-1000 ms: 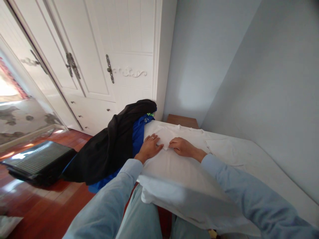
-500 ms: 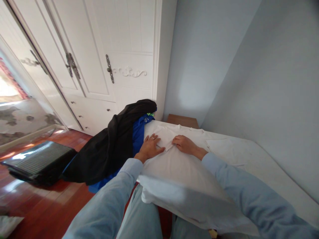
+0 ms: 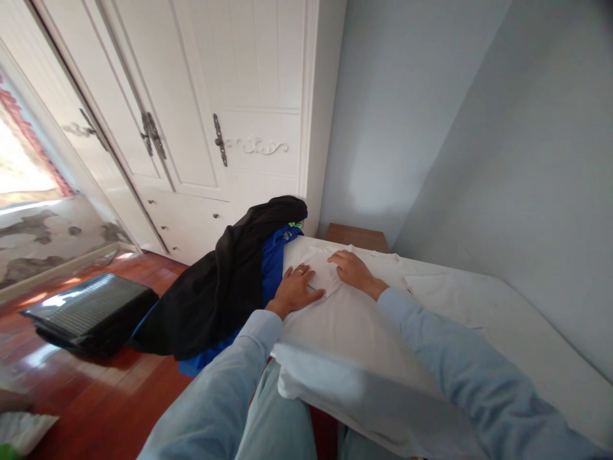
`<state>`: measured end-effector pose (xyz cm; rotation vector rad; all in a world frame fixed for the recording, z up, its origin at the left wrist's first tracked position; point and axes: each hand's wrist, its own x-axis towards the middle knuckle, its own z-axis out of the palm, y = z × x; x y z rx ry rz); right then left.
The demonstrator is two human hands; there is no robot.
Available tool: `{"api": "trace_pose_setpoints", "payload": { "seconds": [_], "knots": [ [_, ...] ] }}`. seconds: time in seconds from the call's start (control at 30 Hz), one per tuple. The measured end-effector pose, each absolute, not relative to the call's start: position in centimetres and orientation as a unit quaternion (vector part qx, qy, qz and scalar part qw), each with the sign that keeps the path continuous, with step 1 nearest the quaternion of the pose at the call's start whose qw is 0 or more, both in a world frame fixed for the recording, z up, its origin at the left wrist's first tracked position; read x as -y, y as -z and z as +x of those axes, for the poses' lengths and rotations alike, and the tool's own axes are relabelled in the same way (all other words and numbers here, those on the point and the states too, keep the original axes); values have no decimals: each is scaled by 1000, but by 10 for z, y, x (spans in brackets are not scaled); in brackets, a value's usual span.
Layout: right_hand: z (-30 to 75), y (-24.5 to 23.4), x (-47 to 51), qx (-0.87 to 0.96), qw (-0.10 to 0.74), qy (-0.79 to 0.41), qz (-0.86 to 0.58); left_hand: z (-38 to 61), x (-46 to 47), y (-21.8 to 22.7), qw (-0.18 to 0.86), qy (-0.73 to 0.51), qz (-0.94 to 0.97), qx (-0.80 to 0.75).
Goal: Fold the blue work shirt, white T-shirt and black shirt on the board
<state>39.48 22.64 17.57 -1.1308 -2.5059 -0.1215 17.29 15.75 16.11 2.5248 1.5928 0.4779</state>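
Note:
A white garment [image 3: 349, 319] lies spread on a white-covered bed [image 3: 517, 332] in front of me. My left hand [image 3: 294, 289] rests flat on its left side, fingers stretched out, a ring on one finger, holding down a folded-in sleeve [image 3: 322, 273]. My right hand [image 3: 352, 268] lies flat on the cloth just to the right and a little farther away, fingers extended toward the sleeve's upper edge. Both arms wear light blue sleeves.
A black garment [image 3: 225, 281] over a blue one [image 3: 271, 268] is heaped at the bed's left edge. White wardrobe doors [image 3: 230, 96] stand behind. A black suitcase [image 3: 86, 310] lies on the red wooden floor. A brown nightstand [image 3: 357, 235] sits in the corner.
My right hand has slid farther away across the white garment, from beside the left hand toward the top of the folded sleeve. The left hand stayed pressed in place. The view shifted slightly.

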Motion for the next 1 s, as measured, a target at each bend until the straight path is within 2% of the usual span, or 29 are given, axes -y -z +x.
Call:
{"api": "trace_pose_setpoints", "payload": {
  "seconds": [0.17, 0.37, 0.73, 1.0],
  "knots": [
    [355, -176, -248, 887, 125, 14, -443, 173, -159, -158, 48, -164, 834, -525],
    [342, -166, -285, 864, 99, 0, -494, 173, -157, -160, 52, -166, 832, -527],
    [376, -162, -298, 854, 92, 16, -512, 173, -158, -158, 57, -160, 833, -526],
    [382, -164, -292, 878, 81, 31, -470, 172, -158, -158, 56, -151, 836, -524]
  ]
}}
